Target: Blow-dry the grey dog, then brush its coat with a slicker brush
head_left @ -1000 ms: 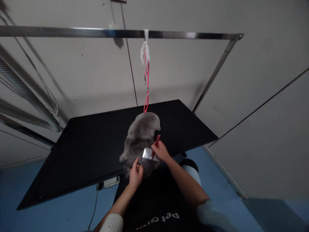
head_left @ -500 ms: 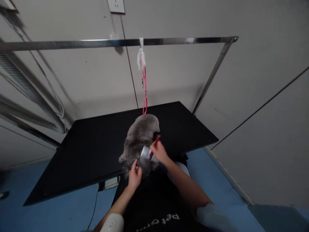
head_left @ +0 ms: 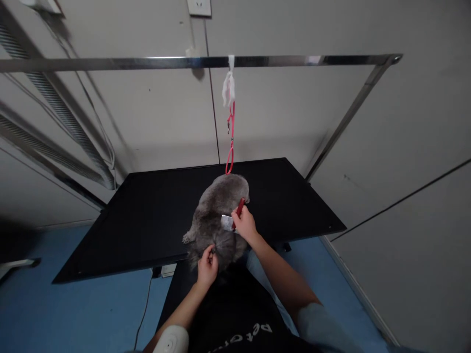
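Observation:
A grey, short-coated furry animal (head_left: pixel 219 198), perhaps a cat, is on the black table (head_left: pixel 158 211). Longer, fluffier fur covers the end nearest my body; its face is hidden. My right hand (head_left: pixel 245 225) grips the red handle of a slicker brush (head_left: pixel 227 222). The brush's pale metal head lies at the animal's side, just above the fluffy part. With thumb and fingers pinched together, my left hand (head_left: pixel 208 267) is at the fluffy fur at the near end, holding what looks like a tuft of it.
A metal bar (head_left: pixel 147 63) spans above the table, and a pink loop lead (head_left: pixel 230 159) hangs from it by a white cloth tie (head_left: pixel 228 88). Grey ribbed hoses (head_left: pixel 73 127) run down at the left. A cable (head_left: pixel 144 309) drops to the blue floor (head_left: pixel 91 314).
My right hand has lifted the brush away from the fluffy near end, up along the animal's side. My left hand stays at the fur. The whole view has shifted slightly.

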Motion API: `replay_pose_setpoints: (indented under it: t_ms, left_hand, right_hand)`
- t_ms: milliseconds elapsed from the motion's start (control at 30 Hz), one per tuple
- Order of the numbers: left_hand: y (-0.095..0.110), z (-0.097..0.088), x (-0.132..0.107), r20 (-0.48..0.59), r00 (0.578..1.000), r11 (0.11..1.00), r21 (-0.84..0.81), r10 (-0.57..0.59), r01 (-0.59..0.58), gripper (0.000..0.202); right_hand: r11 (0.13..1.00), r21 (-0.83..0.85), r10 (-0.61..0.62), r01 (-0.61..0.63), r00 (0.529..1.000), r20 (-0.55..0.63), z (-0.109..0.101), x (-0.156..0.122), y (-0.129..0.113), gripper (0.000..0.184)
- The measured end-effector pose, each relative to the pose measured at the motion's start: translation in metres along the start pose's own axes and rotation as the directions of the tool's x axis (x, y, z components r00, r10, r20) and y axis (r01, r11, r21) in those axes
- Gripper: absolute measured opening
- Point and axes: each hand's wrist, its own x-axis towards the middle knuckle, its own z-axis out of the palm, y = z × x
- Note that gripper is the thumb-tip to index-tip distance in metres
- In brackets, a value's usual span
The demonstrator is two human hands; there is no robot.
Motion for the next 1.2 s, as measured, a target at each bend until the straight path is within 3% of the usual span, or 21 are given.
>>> replay_pose_setpoints:
  t_ms: [133, 267, 400, 433, 567, 700, 867, 1000, 1133, 1200]
  left_hand:
    - [-0.002, 0.002, -0.001, -0.031, 0.999, 0.999, 0.031, 0.012, -0.011, 0.038]
    - [-0.004, 0.001, -0.002, -0.018, 0.999, 0.998, 0.051, 0.043, -0.042, 0.037]
    - [-0.004, 0.001, -0.002, -0.028, 0.999, 0.997, 0.06, 0.041, -0.039, 0.038]
    - [-0.003, 0.001, -0.002, -0.027, 0.999, 0.997, 0.06, 0.041, -0.039, 0.038]
    - [-0.002, 0.001, -0.003, -0.019, 0.999, 0.996, 0.081, 0.037, -0.036, 0.038]
    - [-0.003, 0.003, -0.004, -0.021, 1.0, 0.998, 0.064, 0.002, 0.0, 0.038]
    - [-0.002, 0.004, -0.005, -0.058, 0.998, 0.999, 0.048, -0.008, 0.011, 0.036]
    - [0.002, 0.003, -0.004, -0.051, 0.999, 0.999, 0.046, -0.004, 0.006, 0.035]
    - [0.004, 0.002, -0.003, -0.062, 0.998, 1.0, 0.026, -0.004, 0.006, 0.036]
    - [0.004, 0.001, -0.003, -0.068, 0.998, 1.0, 0.029, -0.01, 0.012, 0.036]
  right_hand:
    - [0.997, 0.067, -0.043, 0.036, 0.994, 0.102, -0.006, 0.005, 0.001, 0.015]
    - [0.993, 0.114, -0.027, 0.036, 0.996, -0.081, -0.012, 0.011, 0.002, 0.018]
    - [0.99, 0.139, -0.046, 0.027, 0.989, 0.14, -0.007, 0.01, 0.003, 0.015]
    - [0.993, 0.118, -0.024, 0.007, 0.99, 0.142, -0.007, 0.01, 0.004, 0.015]
    - [0.986, 0.167, 0.002, 0.019, 0.992, -0.125, -0.008, 0.009, 0.005, 0.018]
    - [0.983, 0.183, 0.017, -0.021, 1.0, 0.024, -0.003, 0.008, 0.007, 0.018]
    - [0.982, 0.188, 0.043, -0.012, 0.985, -0.167, -0.006, 0.014, 0.01, 0.017]
    - [0.983, 0.183, 0.007, -0.005, 1.0, -0.011, 0.0, 0.011, 0.011, 0.02]
    - [0.983, 0.182, 0.044, -0.016, 0.988, -0.151, 0.002, 0.013, 0.011, 0.018]
    - [0.981, 0.193, 0.005, 0.011, 0.996, -0.086, 0.004, 0.012, 0.01, 0.018]
